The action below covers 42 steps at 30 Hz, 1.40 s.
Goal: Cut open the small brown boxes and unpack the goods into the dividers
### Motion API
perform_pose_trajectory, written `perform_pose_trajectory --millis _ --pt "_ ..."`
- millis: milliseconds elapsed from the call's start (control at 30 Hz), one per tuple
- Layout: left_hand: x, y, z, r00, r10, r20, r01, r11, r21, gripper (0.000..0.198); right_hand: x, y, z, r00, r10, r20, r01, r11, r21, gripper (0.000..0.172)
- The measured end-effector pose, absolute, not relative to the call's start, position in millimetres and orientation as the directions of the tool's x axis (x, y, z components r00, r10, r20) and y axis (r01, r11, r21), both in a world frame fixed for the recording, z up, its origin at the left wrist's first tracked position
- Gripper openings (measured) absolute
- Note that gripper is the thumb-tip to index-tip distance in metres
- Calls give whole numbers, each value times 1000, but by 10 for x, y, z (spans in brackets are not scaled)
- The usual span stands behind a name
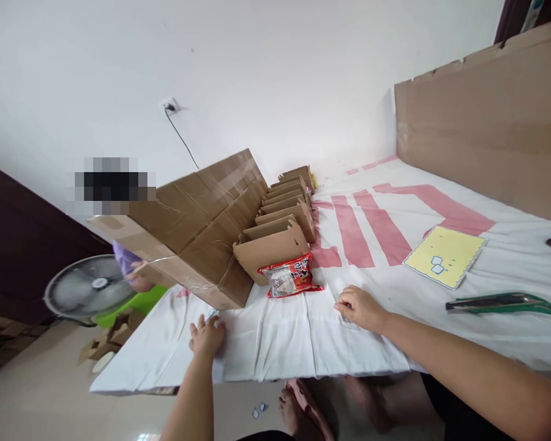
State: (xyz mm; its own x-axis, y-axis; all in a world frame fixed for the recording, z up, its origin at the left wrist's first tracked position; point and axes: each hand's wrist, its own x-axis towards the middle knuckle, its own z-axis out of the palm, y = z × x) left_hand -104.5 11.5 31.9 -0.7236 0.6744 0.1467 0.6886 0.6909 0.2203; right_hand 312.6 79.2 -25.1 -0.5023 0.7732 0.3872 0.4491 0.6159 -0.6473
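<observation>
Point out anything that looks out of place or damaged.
Two small bluish-white scraps lie on the pale, shiny floor near a foot, where they look dropped. The large brown cardboard panel at the right also seems worn: its top edge is uneven and notched.

The left hand [206, 335], at seven o'clock, is ungloved, and its forearm [190, 398] is bare down to the picture's edge. The right hand [360, 308], at four o'clock, is likewise ungloved, its long forearm [454, 352] also bare. Plain black cloth [459, 401] borders a bare leg [401, 401] between four and five o'clock; near six o'clock, a bare foot [288, 409] wears a pink slipper [311, 409]
</observation>
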Motion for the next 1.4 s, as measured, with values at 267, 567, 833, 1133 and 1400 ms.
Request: perform_pose_trajectory --millis 267,567,833,1133,1400 --pt "-442 -147 120 -584 805 107 807 560 189 26 3128 784 -237 -516 753 408 444 642 -625 30" --pt "1100 -266 -123 20 977 211 932 -95 349 27 3136 740 -233 -464 728 504 343 673 -655 8" --pt "1552 -332 -123 335 874 352 830 -450 330 28 3175 776 -208 -363 723 587 316 688 -653 15" --pt "1471 -358 25 448 707 548 723 -647 243 30 3140 752 -190 -527 727 440 363 661 -657 31" --pt "99 -661 487 -350 227 909 937 75 342 80 3137 722 -167 -556 740 378 402 638 -657 24"
